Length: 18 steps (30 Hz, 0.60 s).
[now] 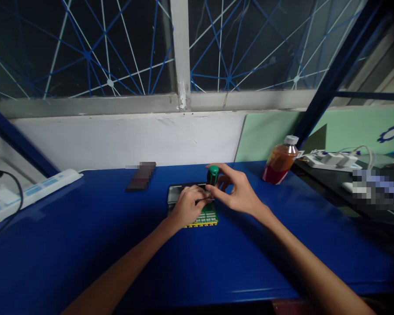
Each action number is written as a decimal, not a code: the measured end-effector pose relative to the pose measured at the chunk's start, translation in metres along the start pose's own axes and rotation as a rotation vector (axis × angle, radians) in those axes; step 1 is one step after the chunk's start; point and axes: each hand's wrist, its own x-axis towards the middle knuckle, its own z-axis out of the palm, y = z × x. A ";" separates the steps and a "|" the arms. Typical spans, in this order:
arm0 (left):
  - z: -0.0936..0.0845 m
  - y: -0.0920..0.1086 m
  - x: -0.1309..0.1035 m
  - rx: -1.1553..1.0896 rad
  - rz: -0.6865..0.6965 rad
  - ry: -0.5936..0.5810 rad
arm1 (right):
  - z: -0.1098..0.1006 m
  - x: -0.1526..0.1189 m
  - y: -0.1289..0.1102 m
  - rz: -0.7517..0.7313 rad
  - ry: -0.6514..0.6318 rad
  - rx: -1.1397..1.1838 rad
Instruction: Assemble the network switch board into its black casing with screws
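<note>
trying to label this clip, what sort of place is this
Probably a workshop or electronics workbench: a glossy blue table, a green-handled screwdriver and a green circuit board.

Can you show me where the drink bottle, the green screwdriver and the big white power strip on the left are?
Drink bottle (280, 162): head view, middle of its side.
Green screwdriver (213, 175): head view, its handle.
White power strip (47, 185): head view, its long body.

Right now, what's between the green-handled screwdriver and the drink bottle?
Head view: the right hand, its fingers around the green-handled screwdriver, then a bare stretch of blue tabletop up to the drink bottle.
</note>
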 end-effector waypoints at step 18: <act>-0.004 0.005 -0.002 -0.048 0.024 0.001 | -0.001 0.004 0.008 0.097 0.113 -0.054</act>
